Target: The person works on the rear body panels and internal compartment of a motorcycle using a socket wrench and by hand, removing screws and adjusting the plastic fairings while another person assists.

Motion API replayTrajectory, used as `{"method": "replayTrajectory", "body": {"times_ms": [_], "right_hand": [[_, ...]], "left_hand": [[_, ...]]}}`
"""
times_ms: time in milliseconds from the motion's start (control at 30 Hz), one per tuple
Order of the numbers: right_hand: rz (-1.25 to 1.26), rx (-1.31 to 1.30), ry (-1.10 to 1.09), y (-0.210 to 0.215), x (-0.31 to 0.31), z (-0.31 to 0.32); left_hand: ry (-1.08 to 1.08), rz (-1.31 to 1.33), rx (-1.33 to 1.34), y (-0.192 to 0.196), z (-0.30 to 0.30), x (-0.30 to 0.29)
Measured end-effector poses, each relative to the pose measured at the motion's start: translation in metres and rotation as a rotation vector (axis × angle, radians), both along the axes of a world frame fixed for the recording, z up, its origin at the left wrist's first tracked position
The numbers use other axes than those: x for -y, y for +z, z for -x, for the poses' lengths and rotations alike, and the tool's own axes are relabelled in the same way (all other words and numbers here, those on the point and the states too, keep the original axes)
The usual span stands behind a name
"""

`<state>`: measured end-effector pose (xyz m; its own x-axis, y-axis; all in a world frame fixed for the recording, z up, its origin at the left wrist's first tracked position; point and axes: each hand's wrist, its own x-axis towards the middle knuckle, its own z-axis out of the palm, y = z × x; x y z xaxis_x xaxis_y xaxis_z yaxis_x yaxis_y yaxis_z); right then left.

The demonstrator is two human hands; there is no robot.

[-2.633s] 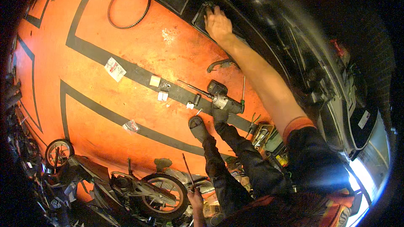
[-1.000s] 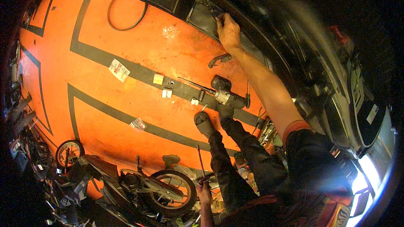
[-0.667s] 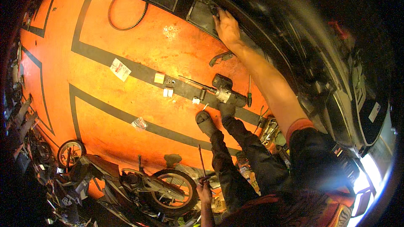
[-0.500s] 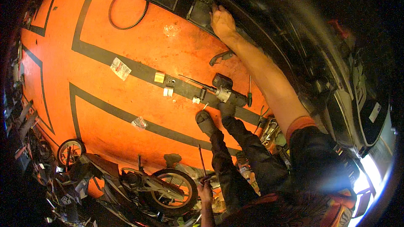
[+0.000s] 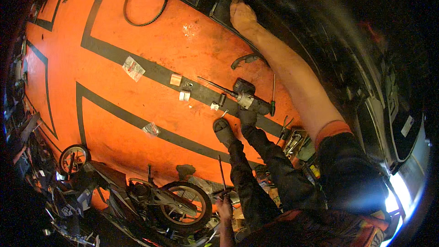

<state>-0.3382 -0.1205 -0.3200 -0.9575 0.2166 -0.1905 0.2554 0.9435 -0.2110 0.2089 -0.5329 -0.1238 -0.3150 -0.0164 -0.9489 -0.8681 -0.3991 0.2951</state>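
Observation:
My right hand [image 5: 243,17] reaches far forward to a dark, boxy recess or cover [image 5: 222,8] on the black vehicle bodywork [image 5: 292,32]. Its fingers are curled in at the edge there, and what they pinch is hidden. Low in the view, my left hand [image 5: 224,209] is closed round a T-handle wrench [image 5: 222,174], whose long thin shaft points up and away from me. Between my hands, on the orange floor, lies a power drill [image 5: 247,100] with a long bit, beside my feet. A screwdriver [image 5: 273,96] with a green handle lies right of it.
A black belt [image 5: 146,24] loops on the floor at the far left. Small boxes [image 5: 175,79], plastic packets [image 5: 133,68] and a curved black part [image 5: 246,60] lie about. A motorcycle wheel [image 5: 185,206] stands near my left hand; several tools [image 5: 295,142] are heaped by my right leg.
My right hand stays at the recess with its fingers turned further in, and the cover there looks darker. The left hand still holds the wrench. The whole view has shifted slightly.

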Motion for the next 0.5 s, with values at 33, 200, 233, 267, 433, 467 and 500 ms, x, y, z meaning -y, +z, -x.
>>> {"method": "replayTrajectory", "body": {"times_ms": [33, 200, 233, 267, 433, 467, 500], "right_hand": [[0.011, -0.025, 0.013, 0.001, 0.004, -0.001], [0.238, -0.317, 0.091, 0.006, 0.017, 0.000], [0.239, -0.208, 0.074, 0.007, 0.023, 0.001], [0.702, 0.023, -0.222, 0.010, 0.029, 0.005], [0.255, -0.007, 0.101, 0.024, 0.051, 0.007], [0.313, -0.022, 0.043, 0.025, 0.052, 0.005], [0.371, -0.038, -0.015, 0.026, 0.053, 0.001]], "left_hand": [[0.167, -0.034, 0.030, -0.002, -0.007, 0.001], [0.628, -0.398, 0.298, -0.008, -0.028, 0.015], [0.692, -0.436, 0.344, -0.007, -0.027, 0.013], [0.289, -0.180, 0.335, -0.003, -0.015, 0.005], [0.550, -0.427, 0.456, 0.000, -0.018, 0.013], [0.917, -0.653, 0.518, -0.004, -0.025, 0.023], [1.109, -0.739, 0.543, -0.010, -0.033, 0.031]]}}
